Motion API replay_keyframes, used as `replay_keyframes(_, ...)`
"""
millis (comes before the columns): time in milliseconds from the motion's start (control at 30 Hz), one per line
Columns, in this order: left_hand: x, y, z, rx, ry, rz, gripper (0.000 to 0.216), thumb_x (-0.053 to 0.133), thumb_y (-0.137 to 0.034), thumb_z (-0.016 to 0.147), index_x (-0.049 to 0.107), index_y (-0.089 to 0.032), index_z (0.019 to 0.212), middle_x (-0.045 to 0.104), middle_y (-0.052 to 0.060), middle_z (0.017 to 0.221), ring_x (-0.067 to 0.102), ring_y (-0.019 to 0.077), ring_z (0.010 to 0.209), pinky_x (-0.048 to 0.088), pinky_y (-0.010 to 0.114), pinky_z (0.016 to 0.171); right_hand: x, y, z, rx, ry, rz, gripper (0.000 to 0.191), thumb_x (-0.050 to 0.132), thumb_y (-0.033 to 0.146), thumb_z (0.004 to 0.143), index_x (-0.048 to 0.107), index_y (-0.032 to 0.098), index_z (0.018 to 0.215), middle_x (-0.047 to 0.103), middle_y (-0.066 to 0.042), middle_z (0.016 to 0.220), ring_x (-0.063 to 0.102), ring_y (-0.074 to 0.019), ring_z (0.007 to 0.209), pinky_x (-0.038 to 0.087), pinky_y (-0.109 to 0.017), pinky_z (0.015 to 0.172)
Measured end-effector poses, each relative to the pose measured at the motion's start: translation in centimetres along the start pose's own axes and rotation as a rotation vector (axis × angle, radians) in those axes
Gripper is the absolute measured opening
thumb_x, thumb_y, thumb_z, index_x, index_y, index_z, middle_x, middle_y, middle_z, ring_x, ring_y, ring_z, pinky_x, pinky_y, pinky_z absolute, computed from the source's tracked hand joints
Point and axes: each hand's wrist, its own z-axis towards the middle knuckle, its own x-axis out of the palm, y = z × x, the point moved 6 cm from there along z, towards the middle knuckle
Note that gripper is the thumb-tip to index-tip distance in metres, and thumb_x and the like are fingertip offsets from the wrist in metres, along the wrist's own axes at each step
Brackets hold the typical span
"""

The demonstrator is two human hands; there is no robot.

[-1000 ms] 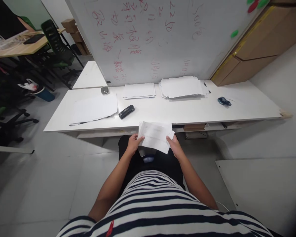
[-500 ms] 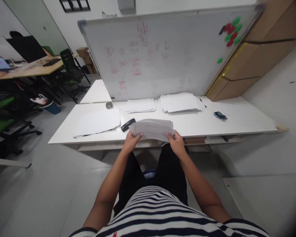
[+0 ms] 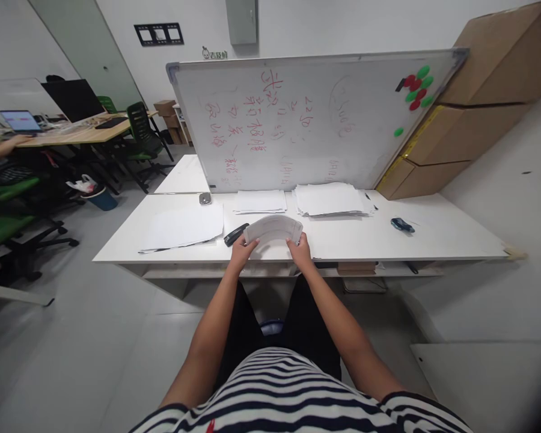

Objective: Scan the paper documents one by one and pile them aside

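Between my two hands a small stack of paper sheets (image 3: 274, 227) is bent into an arch, at the front of the white table (image 3: 342, 242). My left hand (image 3: 242, 252) pinches its left end, thumb on the near side. The right end is gripped by my right hand (image 3: 300, 251) in the same way. Just beyond my left hand lies a black stapler (image 3: 236, 234), partly hidden by that hand and the paper. Farther left, larger white sheets (image 3: 184, 227) rest flat on the table.
At the back stand two paper piles, a smaller one (image 3: 261, 201) and a larger one (image 3: 327, 199), before a whiteboard (image 3: 315, 138). A dark tape dispenser-like object (image 3: 402, 225) lies right. Cardboard boxes (image 3: 473, 132) are stacked at the right wall. A person's arm (image 3: 4, 146) shows far left.
My right hand has come in toward my left, and the paper between them has bent from a shallow curve into a higher arch. The camera view has tilted up slightly.
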Motion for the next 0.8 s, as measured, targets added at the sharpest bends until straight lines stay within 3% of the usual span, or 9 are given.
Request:
replay_keyframes(200, 0.3, -0.3, -0.2, -0.048, 0.010, 0.022, 0.048, 0.074, -0.042, 0.067, 0.067, -0.016, 0.107, 0.069, 0.010, 0.109, 0.062, 0.0272, 0.104, 0.046, 0.042, 0.093, -0.3, -1.2, -0.4, 0.059, 0.001, -0.006, 0.045, 0.068, 0.040, 0.066, 0.053, 0.026, 0.107, 0.067, -0.002, 0.102, 0.062, -0.0214, 0.094, 0.045, -0.040, 0.092)
replay_keyframes(367, 0.0, -0.3, 0.4, -0.058, 0.012, 0.016, 0.050, 0.076, -0.043, 0.065, 0.068, -0.017, 0.107, 0.069, 0.011, 0.109, 0.062, 0.0275, 0.104, 0.046, 0.043, 0.094, -0.8, -1.2, 0.1, 0.049, -0.040, 0.067, 0.056, 0.069, 0.038, 0.064, 0.050, 0.025, 0.115, 0.063, -0.005, 0.114, 0.059, -0.0218, 0.104, 0.042, -0.041, 0.097)
replay_keyframes(533, -0.1, -0.5, 3.4, -0.146, 0.140, -0.004, 0.049, 0.081, -0.042, 0.058, 0.072, -0.016, 0.098, 0.071, 0.011, 0.105, 0.063, 0.0292, 0.101, 0.047, 0.043, 0.092, -1.2, 0.1, 0.6, -0.016, -0.097, 0.104, 0.060, 0.066, 0.036, 0.067, 0.047, 0.022, 0.122, 0.055, -0.009, 0.128, 0.052, -0.0216, 0.118, 0.036, -0.040, 0.103)
replay_keyframes(667, 0.4, -1.4, 5.2, -0.158, 0.278, -0.045, 0.048, 0.083, -0.038, 0.054, 0.073, -0.017, 0.096, 0.071, 0.010, 0.106, 0.063, 0.0286, 0.104, 0.045, 0.044, 0.096, -0.5, 1.5, 0.7, -0.057, 0.008, 0.170, 0.057, 0.067, 0.036, 0.068, 0.049, 0.021, 0.121, 0.060, -0.008, 0.121, 0.057, -0.0214, 0.109, 0.041, -0.038, 0.098)
replay_keyframes(800, 0.6, -1.6, 5.3, -0.155, 0.311, -0.050, 0.047, 0.083, -0.036, 0.054, 0.073, -0.017, 0.097, 0.070, 0.011, 0.108, 0.063, 0.0289, 0.105, 0.045, 0.045, 0.097, -0.4, 2.0, 1.0, -0.074, 0.005, 0.177, 0.055, 0.068, 0.034, 0.068, 0.052, 0.022, 0.119, 0.063, -0.007, 0.117, 0.057, -0.0208, 0.108, 0.042, -0.037, 0.098)
